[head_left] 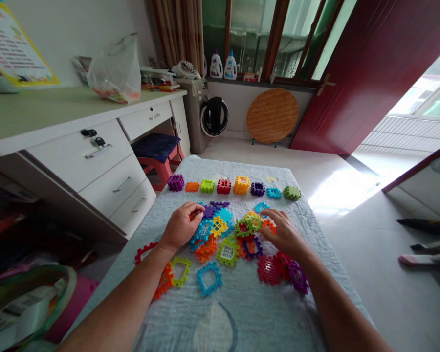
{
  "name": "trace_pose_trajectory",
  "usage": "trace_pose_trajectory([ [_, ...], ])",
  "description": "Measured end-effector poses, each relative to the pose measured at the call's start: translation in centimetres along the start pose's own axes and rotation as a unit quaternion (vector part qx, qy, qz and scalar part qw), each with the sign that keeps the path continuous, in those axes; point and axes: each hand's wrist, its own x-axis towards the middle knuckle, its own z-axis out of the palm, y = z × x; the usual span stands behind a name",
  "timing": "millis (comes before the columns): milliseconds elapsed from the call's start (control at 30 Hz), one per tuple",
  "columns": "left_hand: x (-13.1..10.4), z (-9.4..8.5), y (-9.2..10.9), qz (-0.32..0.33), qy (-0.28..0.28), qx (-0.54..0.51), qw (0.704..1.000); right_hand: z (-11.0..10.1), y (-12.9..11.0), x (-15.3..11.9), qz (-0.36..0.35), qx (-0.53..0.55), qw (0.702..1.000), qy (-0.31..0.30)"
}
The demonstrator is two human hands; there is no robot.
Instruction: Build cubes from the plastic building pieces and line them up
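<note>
My left hand is at the left of a loose pile of plastic interlocking tiles, fingers curled in, with a bit of an orange tile showing between them. A purple tile lies right by its fingertips. On the pile's right side, my right hand has thumb and fingers apart around another orange tile; whether it touches the tile is unclear. Between the hands lie a yellow tile, a green window tile and blue tiles. Nearer me is a blue frame tile.
Behind the pile, sorted tiles stand in a row by colour, from a purple stack to a dark green stack. Red tiles lie by my right forearm. A pale cloth covers the table. A stool stands beyond, left.
</note>
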Motion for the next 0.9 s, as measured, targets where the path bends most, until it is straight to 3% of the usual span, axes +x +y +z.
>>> trace_pose_trajectory([
  [233,-0.1,0.0,0.0,0.0,-0.009,0.005,1.0,1.1,-0.1,-0.1,-0.014,-0.009,1.0,-0.004],
  [400,0.0,0.0,0.0,0.001,-0.013,0.006,1.0,1.1,1.0,-0.1,0.02,-0.014,0.999,0.022],
  [567,-0.1,0.1,0.1,0.004,-0.014,0.007,1.0,0.6,0.5,0.0,-0.007,-0.032,0.998,0.056],
  [733,-0.1,0.2,0.2,0.006,-0.023,0.005,1.0,1.7,-2.4,0.1,-0.091,-0.039,0.995,-0.019],
  [900,-0.1,0.2,0.2,0.005,-0.017,0.005,1.0,3.4,-3.5,0.4,-0.099,-0.056,0.993,-0.039],
])
